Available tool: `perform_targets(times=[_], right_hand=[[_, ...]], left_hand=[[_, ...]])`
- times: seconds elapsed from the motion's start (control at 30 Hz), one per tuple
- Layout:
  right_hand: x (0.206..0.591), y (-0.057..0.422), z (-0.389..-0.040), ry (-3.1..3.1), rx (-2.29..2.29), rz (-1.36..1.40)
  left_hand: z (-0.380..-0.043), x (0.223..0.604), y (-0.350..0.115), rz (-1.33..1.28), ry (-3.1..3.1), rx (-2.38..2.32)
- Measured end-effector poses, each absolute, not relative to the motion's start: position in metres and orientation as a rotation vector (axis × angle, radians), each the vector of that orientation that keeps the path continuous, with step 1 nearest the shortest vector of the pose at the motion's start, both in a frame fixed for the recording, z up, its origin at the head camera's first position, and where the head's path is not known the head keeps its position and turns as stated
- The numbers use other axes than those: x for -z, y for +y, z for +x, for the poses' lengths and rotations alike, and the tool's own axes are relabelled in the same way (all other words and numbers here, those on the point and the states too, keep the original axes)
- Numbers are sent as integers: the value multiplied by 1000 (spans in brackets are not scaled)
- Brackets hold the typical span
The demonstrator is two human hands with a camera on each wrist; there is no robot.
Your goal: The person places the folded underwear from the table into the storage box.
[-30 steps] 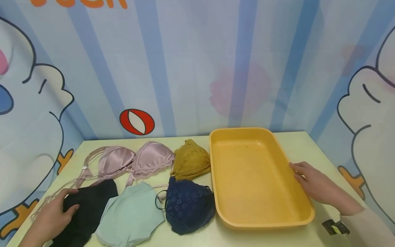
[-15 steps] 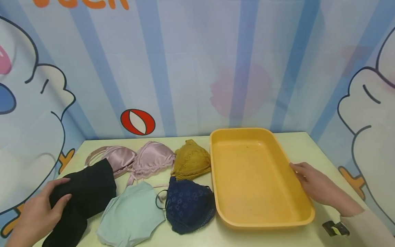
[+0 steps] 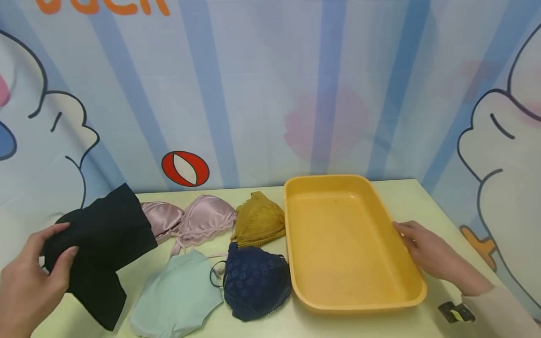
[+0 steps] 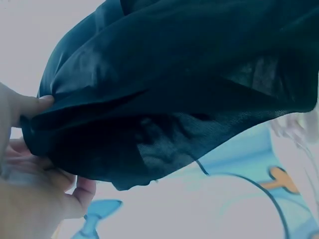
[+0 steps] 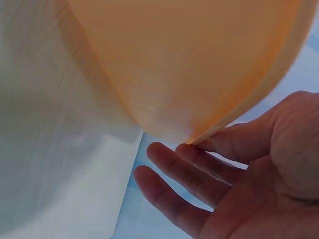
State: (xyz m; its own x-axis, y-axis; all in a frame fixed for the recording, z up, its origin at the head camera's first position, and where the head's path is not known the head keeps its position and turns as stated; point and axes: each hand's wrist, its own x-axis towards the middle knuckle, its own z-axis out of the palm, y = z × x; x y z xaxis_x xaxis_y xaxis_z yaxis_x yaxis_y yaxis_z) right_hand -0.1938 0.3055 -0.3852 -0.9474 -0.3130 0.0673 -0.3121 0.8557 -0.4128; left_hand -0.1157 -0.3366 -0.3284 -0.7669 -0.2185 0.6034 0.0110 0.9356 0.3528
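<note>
My left hand (image 3: pixel 34 281) pinches a pair of black underpants (image 3: pixel 107 230) by one edge and holds it up over the table's left side. In the left wrist view the thin black cloth (image 4: pixel 164 94) hangs spread from thumb and fingers. My right hand (image 3: pixel 428 253) pinches the right rim of a yellow plastic tray (image 3: pixel 346 244) between thumb and index finger; in the right wrist view the other fingers (image 5: pixel 169 194) reach out below the rim. Mint-green panties (image 3: pixel 177 295) and a navy lace bra (image 3: pixel 257 281) lie between the hands.
A pink satin bra (image 3: pixel 210 218) and a mustard lace bra (image 3: pixel 259 218) lie along the back, left of the tray. A small black object with a yellow-green mark (image 3: pixel 456 312) is by the right sleeve. A printed cloth backdrop (image 3: pixel 262 94) stands behind the table (image 3: pixel 422 206).
My left hand has lifted the black underpants off the table and moved left, so they unfold and cover part of the pink bra. The right hand stays on the tray rim.
</note>
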Motion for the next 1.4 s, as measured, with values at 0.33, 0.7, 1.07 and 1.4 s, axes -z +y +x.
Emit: perform_targets(times=[0.33, 0.7, 1.07, 1.4], right_hand=[[385, 306, -195, 3032, 707, -558], [385, 307, -196, 3028, 727, -540], [389, 307, -196, 3031, 761, -551], [389, 308, -195, 3038, 760, -557]], left_hand=[[-127, 309, -293, -70, -2402, 537], [-140, 292, -250, -370, -2257, 601], [-152, 272, -194, -660, -2165, 635], [-167, 273, -142, -859, -2127, 762]])
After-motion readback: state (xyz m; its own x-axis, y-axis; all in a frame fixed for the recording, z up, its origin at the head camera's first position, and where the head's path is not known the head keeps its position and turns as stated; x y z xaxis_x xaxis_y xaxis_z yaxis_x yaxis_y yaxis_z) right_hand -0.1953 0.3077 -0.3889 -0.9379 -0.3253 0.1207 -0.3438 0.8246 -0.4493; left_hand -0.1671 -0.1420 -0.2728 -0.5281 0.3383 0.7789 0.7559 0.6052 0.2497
